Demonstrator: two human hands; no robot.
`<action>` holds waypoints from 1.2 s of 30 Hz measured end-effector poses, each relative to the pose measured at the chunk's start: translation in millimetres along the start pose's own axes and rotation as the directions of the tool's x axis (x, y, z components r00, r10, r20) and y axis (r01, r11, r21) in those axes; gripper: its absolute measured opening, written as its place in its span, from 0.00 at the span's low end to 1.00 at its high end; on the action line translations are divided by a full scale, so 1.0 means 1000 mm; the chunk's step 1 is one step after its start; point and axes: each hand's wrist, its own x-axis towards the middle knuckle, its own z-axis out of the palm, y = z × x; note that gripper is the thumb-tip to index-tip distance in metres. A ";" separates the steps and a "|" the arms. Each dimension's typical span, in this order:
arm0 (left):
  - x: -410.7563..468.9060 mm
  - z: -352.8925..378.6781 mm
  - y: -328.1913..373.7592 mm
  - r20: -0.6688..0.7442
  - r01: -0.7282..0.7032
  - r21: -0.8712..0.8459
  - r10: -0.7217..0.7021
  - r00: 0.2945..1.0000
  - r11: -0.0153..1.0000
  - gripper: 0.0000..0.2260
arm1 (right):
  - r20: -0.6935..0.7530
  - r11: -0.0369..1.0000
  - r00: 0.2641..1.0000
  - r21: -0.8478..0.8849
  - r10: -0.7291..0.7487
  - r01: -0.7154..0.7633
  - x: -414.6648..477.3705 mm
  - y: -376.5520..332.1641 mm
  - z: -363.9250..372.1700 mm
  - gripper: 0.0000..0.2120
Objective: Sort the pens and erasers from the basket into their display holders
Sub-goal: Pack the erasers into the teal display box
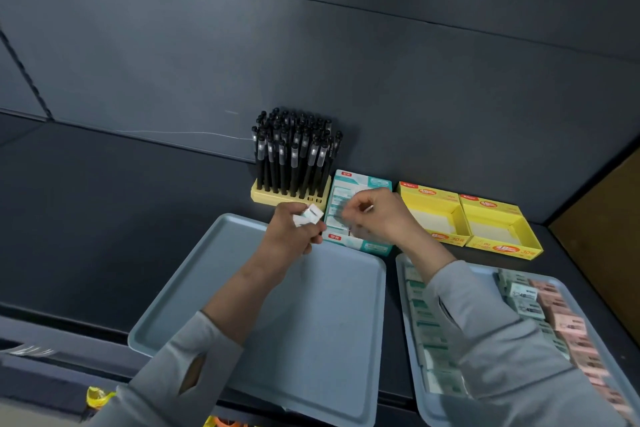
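My left hand (294, 232) holds a small stack of white-and-teal erasers (309, 215) just left of the teal eraser display box (360, 244). Over that box's open compartment hovers my right hand (375, 215), its fingers pinched on a blurred eraser (346, 217). Behind and to the left, a yellow pen holder (273, 196) stands packed with several black pens (294, 152). Two yellow eraser display boxes (467, 218) sit to the right of the teal one. A grey tray (415, 402) at the lower right carries rows of green and pink erasers (554, 315), partly hidden by my right sleeve.
An empty blue-grey tray (311, 340) lies under my left forearm on the dark shelf. The dark back wall rises right behind the holders. A brown panel (606, 225) borders the shelf on the right. Yellow and orange items (98, 397) peek out below the front edge.
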 end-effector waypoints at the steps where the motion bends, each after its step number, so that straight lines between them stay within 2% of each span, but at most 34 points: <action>1: -0.001 0.001 0.004 0.020 -0.004 -0.003 0.004 1.000 1.000 0.19 | 0.020 0.986 1.000 0.166 0.002 -0.005 -0.002 -0.005 -0.002 0.05; 3: -0.002 0.006 0.011 0.067 -0.017 -0.004 0.017 0.998 1.000 0.19 | 0.151 0.894 0.988 0.445 -0.026 -0.045 -0.006 -0.016 -0.006 0.07; 5: -0.003 0.012 0.015 0.110 -0.021 -0.001 0.021 0.994 1.000 0.19 | 0.229 0.881 0.970 0.471 -0.088 -0.031 -0.009 -0.020 -0.008 0.05; 7: -0.003 0.015 0.016 0.128 -0.012 -0.010 0.013 0.992 1.000 0.19 | 0.184 0.876 0.981 0.481 -0.064 -0.033 -0.005 -0.016 -0.012 0.03; 9: -0.004 0.013 0.017 0.113 0.018 -0.040 -0.013 0.993 0.999 0.17 | 0.004 0.875 1.000 0.484 0.027 -0.026 0.003 -0.002 -0.023 0.04; 11: -0.003 0.007 0.020 0.093 0.081 -0.118 -0.070 0.993 0.990 0.16 | -0.175 0.956 0.983 0.294 0.056 -0.002 0.011 0.016 -0.039 0.07; 12: -0.002 0.004 0.021 0.096 0.119 -0.176 -0.103 0.990 0.977 0.18 | -0.202 0.979 0.978 0.202 0.050 -0.009 0.013 0.023 -0.045 0.07; 15: 0.002 0.001 0.020 0.113 0.142 -0.270 -0.115 0.987 0.952 0.23 | -0.072 0.993 0.997 0.120 0.021 -0.012 0.016 0.027 -0.044 0.07; 18: -0.002 0.003 0.021 0.150 0.101 -0.291 -0.059 0.987 0.951 0.22 | 0.042 0.997 0.996 -0.008 -0.082 0.082 0.020 0.016 -0.026 0.10; 23: -0.001 0.000 0.018 0.127 0.060 -0.242 -0.030 0.991 0.968 0.22 | -0.043 0.962 0.996 -0.265 -0.075 0.061 0.025 0.015 0.002 0.15; 25: 0.001 -0.002 0.017 0.107 0.049 -0.172 -0.031 0.994 0.984 0.16 | -0.025 0.957 0.999 -0.287 -0.042 0.033 0.026 0.014 0.005 0.14; 28: 0.001 -0.003 0.022 0.087 0.040 -0.084 -0.033 0.996 0.996 0.03 | -0.041 0.964 0.999 -0.265 -0.008 -0.003 0.028 0.014 -0.009 0.16; 32: 0.004 0.001 0.027 0.063 0.038 -0.058 -0.034 0.997 0.998 0.09 | -0.099 0.845 0.994 -0.535 -0.045 -0.015 0.031 0.023 -0.032 0.15; 36: 0.010 0.004 0.024 0.015 0.077 -0.128 -0.076 0.997 0.989 0.12 | -0.077 0.798 0.994 -0.602 -0.073 0.012 0.036 0.028 -0.028 0.15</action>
